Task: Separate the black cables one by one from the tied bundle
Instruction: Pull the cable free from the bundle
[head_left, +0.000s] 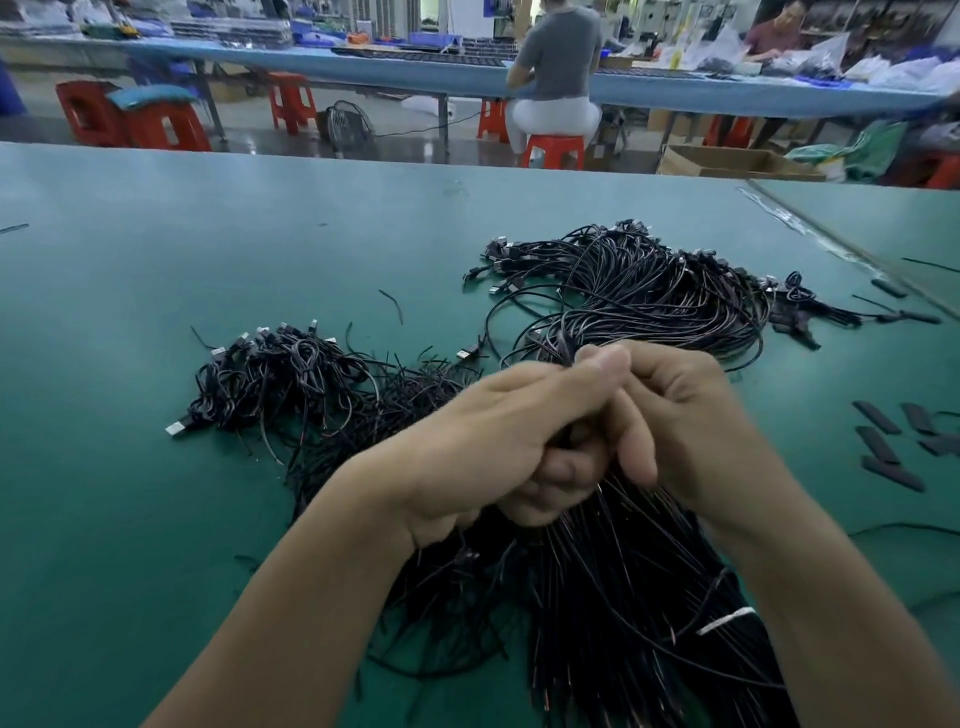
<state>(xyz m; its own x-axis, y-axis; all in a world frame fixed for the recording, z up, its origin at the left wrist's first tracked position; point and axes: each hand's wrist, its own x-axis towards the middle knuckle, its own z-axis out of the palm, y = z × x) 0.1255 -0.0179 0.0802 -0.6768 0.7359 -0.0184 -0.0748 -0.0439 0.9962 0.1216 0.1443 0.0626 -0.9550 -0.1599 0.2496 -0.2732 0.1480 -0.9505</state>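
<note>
Tied bundle (623, 597): many thin black cables. The near ends fan out toward the counter (156, 260) edge, with a white strip (724, 621) among them. The far half lies looped, ending in USB plugs (498, 254). Left hand (483, 441) and right hand (691, 415) grip the middle.
Loose cables (280, 379): tangled heap at left, silver plugs showing.

No text, label, brand, number or sign can be read anywhere here.

Left hand (483, 441) meets right hand (691, 415) — fingers (635, 436) curled.

black cables (639, 613), green table (130, 467), red stools (553, 150)
</note>
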